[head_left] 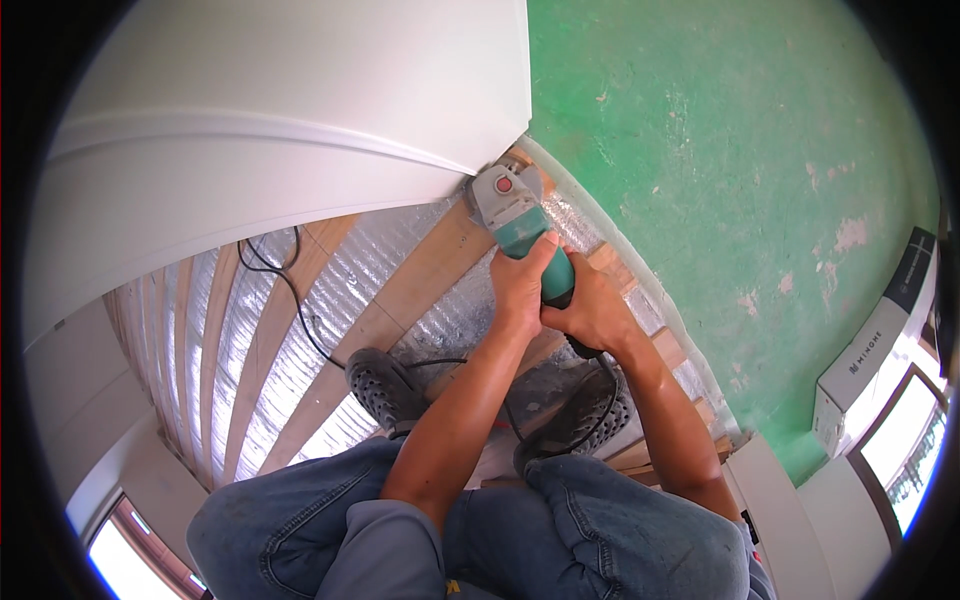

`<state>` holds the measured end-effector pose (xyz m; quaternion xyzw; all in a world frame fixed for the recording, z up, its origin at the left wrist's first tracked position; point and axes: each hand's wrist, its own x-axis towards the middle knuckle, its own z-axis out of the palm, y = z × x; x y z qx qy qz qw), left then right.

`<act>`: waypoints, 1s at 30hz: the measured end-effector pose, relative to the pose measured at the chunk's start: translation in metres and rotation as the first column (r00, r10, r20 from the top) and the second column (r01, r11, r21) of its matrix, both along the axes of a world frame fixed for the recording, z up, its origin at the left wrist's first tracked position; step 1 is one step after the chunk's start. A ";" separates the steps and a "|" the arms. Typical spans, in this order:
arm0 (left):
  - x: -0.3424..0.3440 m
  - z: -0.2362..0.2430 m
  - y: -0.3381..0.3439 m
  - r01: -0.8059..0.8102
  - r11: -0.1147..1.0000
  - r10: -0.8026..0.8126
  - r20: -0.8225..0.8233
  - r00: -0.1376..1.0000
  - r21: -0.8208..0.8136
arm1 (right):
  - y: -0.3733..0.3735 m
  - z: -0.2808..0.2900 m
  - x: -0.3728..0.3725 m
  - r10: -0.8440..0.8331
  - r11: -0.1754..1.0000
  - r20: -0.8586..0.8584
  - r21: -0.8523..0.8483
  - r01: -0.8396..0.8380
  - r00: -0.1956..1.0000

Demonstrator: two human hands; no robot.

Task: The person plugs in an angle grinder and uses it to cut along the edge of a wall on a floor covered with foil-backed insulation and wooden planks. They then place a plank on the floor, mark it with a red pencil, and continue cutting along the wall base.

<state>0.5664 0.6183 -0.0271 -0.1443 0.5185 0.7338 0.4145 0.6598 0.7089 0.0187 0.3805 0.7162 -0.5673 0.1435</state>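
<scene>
Both hands grip a teal angle grinder [522,230] with a grey head and red button. My left hand [518,285] holds the body nearer the head, its thumb on top; my right hand [590,310] wraps the rear end, and a black cord hangs below. The grinder's head is at the bottom corner of a white panel [300,80], beside a wooden batten [400,290] on foil-faced underlay [440,338]. The disc is mostly hidden by the head, and whether it touches anything I cannot tell.
My dark shoes [385,385] are on the battened area, near a loose black cable [300,310]. A green floor [730,200] lies at the right beyond a pale edge strip. A long white and black box [865,355] rests at the far right, near a window [905,450].
</scene>
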 end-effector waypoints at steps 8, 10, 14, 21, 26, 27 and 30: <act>-0.002 0.002 -0.001 0.013 1.000 -0.013 -0.006 1.000 -0.001 | -0.003 -0.004 0.000 -0.008 1.000 -0.006 0.011 0.009 1.000; -0.002 0.004 0.000 0.015 1.000 -0.016 0.006 1.000 0.019 | -0.002 -0.005 0.000 -0.010 1.000 0.003 -0.001 0.010 1.000; -0.002 0.005 0.000 0.019 0.999 -0.020 0.014 1.000 0.035 | -0.001 -0.004 0.000 -0.015 1.000 -0.001 -0.016 0.015 1.000; -0.004 0.006 0.001 0.014 1.000 -0.014 -0.003 1.000 -0.009 | -0.001 -0.002 -0.002 -0.005 1.000 0.007 -0.011 0.005 1.000; -0.004 0.008 0.002 0.030 0.999 -0.031 -0.015 0.999 -0.020 | -0.001 -0.004 -0.001 -0.006 1.000 0.005 -0.003 0.006 1.000; -0.003 0.009 0.003 0.009 1.000 -0.010 -0.009 1.000 -0.019 | -0.001 -0.004 -0.001 0.003 1.000 -0.005 0.006 -0.003 1.000; -0.003 0.010 0.004 -0.012 1.000 0.011 -0.009 1.000 -0.014 | -0.001 -0.005 -0.001 0.015 1.000 -0.009 0.006 -0.015 1.000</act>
